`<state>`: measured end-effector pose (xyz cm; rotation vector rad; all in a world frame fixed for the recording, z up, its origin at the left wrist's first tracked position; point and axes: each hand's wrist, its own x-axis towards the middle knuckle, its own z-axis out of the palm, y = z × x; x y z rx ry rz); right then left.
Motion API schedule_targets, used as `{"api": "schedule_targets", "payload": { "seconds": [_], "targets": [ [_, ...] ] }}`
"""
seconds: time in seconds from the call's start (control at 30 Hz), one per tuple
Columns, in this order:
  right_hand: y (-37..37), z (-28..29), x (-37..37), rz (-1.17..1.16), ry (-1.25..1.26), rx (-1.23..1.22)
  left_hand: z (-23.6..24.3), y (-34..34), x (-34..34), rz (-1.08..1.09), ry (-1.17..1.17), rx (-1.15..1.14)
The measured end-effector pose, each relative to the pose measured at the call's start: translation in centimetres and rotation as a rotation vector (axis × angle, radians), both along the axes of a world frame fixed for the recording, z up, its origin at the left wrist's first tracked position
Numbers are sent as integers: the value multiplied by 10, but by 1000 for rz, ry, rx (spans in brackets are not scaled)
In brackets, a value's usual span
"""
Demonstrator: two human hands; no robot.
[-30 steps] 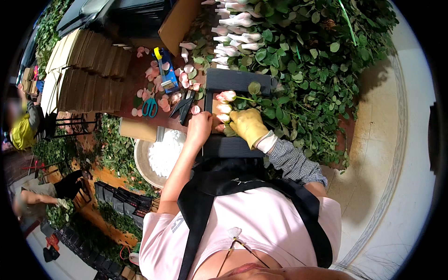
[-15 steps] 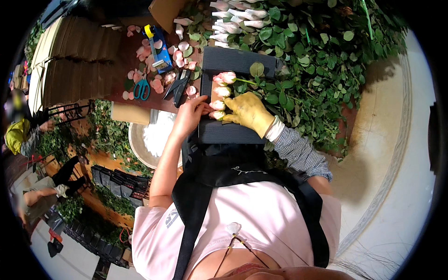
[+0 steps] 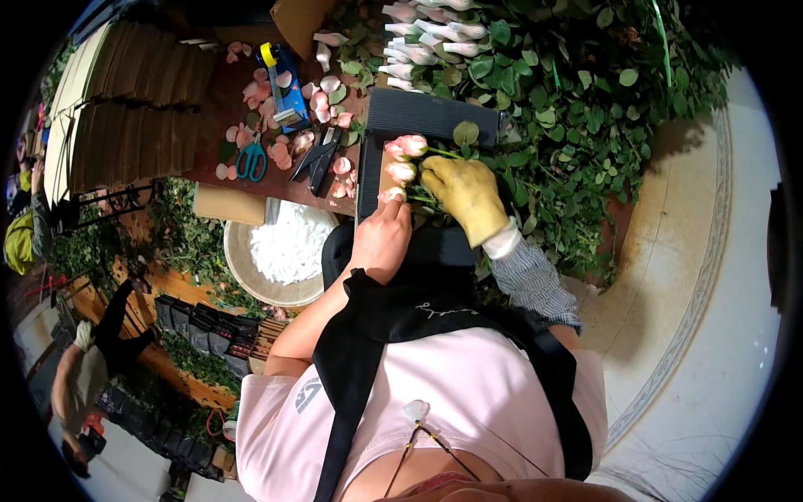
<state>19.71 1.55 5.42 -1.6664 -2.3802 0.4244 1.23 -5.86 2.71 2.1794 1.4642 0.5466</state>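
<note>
Pink-and-white roses (image 3: 401,173) lie in a column on a brown cardboard piece (image 3: 387,179) over a black ribbed board (image 3: 422,117), heads to the left and stems to the right. My bare left hand (image 3: 383,241) reaches over the board's near part, its fingers closed on the nearest visible rose head (image 3: 391,195). Just right of the heads, my right hand (image 3: 464,199) wears a yellow glove, with fingers curled over the rose stems. Its fingertips are partly hidden. Green leaves (image 3: 535,180) spread beyond the glove.
Teal-handled scissors (image 3: 251,161), black-handled clippers (image 3: 318,163), a tape dispenser (image 3: 284,96) and loose petals lie left of the board. A bowl of white pieces (image 3: 288,251) stands near my left arm. Net-wrapped roses (image 3: 427,38) lie behind. Other people (image 3: 79,372) are at far left.
My left hand has moved right from the cardboard's left edge onto the nearest rose head. My gloved right hand has drawn back rightward from the heads to the stems.
</note>
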Motion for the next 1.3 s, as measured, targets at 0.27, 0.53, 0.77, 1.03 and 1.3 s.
{"api": "schedule_targets", "payload": {
  "seconds": [0.27,0.53,0.77,1.03,1.3],
  "targets": [
    [-4,-13,-4,197,18,71,4,25,4,7,59,61],
    [6,-19,2,93,-105,49,7,35,-4,63,-161,-5],
    [-1,-12,1,56,-27,-9,-10,70,-9,312,-120,74],
    [3,9,2,-218,397,-56,-49,73,-8,282,-202,-78],
    [-2,-17,0,-12,282,81,-47,69,-5,288,-244,-89]
  ]
}}
